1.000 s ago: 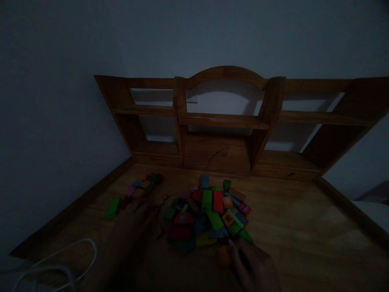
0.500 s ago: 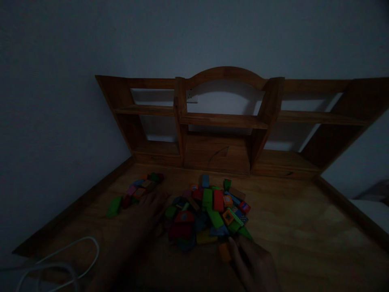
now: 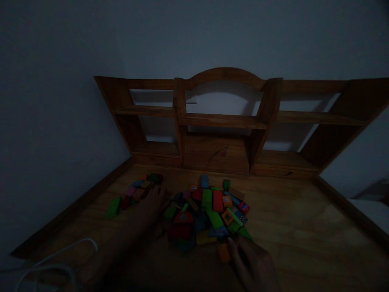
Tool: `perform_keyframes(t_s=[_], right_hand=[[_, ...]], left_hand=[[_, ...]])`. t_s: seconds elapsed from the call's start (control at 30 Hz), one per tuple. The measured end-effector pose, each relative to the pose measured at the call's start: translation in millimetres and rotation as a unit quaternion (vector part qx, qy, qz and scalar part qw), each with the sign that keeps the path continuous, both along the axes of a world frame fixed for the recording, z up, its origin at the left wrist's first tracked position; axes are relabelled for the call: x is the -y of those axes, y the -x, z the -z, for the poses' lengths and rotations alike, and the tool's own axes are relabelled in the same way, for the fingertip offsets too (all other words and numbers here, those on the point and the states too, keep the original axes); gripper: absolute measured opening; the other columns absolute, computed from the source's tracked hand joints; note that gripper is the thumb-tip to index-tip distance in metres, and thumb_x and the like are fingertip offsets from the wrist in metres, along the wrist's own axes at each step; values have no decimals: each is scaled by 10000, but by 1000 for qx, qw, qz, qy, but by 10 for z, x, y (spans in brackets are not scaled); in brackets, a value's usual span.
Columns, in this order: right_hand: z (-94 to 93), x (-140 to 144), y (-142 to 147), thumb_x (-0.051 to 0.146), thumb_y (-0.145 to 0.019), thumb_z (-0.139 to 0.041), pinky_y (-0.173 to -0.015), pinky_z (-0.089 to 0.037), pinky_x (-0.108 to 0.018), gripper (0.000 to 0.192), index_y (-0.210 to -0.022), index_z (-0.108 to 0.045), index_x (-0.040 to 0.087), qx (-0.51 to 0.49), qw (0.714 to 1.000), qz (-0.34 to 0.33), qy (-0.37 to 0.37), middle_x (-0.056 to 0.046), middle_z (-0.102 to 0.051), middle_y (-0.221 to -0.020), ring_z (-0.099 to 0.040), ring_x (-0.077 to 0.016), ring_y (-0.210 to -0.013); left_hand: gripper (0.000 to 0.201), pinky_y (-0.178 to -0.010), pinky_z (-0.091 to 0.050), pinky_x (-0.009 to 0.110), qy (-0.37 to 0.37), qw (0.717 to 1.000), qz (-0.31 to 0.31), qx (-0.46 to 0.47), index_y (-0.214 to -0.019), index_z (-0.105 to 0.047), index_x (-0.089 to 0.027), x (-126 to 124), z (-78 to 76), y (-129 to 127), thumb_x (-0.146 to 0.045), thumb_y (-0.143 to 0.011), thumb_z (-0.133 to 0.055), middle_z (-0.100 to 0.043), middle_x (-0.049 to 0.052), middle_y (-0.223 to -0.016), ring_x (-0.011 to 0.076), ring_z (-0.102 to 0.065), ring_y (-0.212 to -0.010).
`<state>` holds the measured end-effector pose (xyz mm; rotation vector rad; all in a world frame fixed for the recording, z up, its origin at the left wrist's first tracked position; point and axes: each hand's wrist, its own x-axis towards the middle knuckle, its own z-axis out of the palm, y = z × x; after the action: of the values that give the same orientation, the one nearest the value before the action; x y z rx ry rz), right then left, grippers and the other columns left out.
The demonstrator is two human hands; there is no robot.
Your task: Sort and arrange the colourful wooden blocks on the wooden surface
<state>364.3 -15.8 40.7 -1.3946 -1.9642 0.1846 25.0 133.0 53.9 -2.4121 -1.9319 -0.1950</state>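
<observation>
Lying flat and open beside the block pile (image 3: 206,213), the left hand (image 3: 152,207) is holding nothing; the right hand (image 3: 252,263) is pinching an orange block (image 3: 223,252).

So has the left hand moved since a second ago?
Yes. The left hand has slid forward toward the wooden shelf unit, reaching the small block row.

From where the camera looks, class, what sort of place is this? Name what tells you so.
Probably a room at home, at a study desk: a wooden desk against a plain wall, a wooden shelf unit at its back, and a pile of coloured toy blocks between the two hands.
</observation>
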Motion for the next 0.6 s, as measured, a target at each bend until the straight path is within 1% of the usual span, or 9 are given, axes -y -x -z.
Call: perform_keyframes(t_s=[0.13, 0.2, 0.3, 0.37, 0.47, 0.6], right_hand=[[-2, 3, 22, 330, -1051, -413, -550, -461, -225, 353, -761, -581, 218, -7, 1000, 20, 3, -12, -617, -654, -639, -153, -581], [-2, 4, 35, 339, -1053, -402, -555, -460, -228, 367, -754, -578, 218, -12, 1000, 17, 1, -12, -615, -654, -637, -154, -583], [3, 5, 44, 360, -1056, -389, -556, -462, -228, 390, -752, -585, 216, -22, 999, 21, -9, -13, -615, -648, -636, -156, -577], [2, 4, 38, 363, -1057, -389, -555, -464, -224, 390, -762, -596, 215, -22, 999, 25, -11, -13, -616, -648, -636, -154, -573], [-6, -1, 18, 337, -1055, -406, -578, -478, -218, 358, -784, -603, 213, -8, 1000, 8, 1, -17, -630, -670, -648, -148, -593], [-2, -8, 1, 317, -1054, -415, -577, -481, -211, 337, -792, -600, 213, 4, 1000, 0, 5, -15, -635, -679, -659, -144, -606]], left_hand=[[303, -742, -480, 295, -3, 1000, -1, -9, -1208, -520, -163, -43, 58, -26, -310, -1040, -315, -520, 134, -1191, 259, -515, -1126], [313, -718, -469, 292, -8, 1000, -6, -9, -1218, -506, -148, -61, 72, -27, -307, -1043, -301, -523, 147, -1197, 267, -522, -1134], [306, -750, -472, 299, -13, 1000, -8, 0, -1229, -497, -147, -78, 80, -16, -323, -1040, -332, -525, 142, -1202, 263, -538, -1131], [303, -774, -477, 300, -15, 1000, -10, 10, -1246, -489, -161, -78, 83, 1, -341, -1036, -365, -526, 123, -1180, 243, -563, -1084], [356, -789, -483, 306, -21, 999, -16, 22, -1322, -448, -181, -65, 92, 30, -373, -1026, -405, -507, 123, -1203, 232, -582, -1053], [396, -853, -486, 333, -19, 1000, -15, 18, -1361, -416, -153, -36, 97, 37, -355, -1020, -411, -512, 148, -1244, 259, -561, -1123]])
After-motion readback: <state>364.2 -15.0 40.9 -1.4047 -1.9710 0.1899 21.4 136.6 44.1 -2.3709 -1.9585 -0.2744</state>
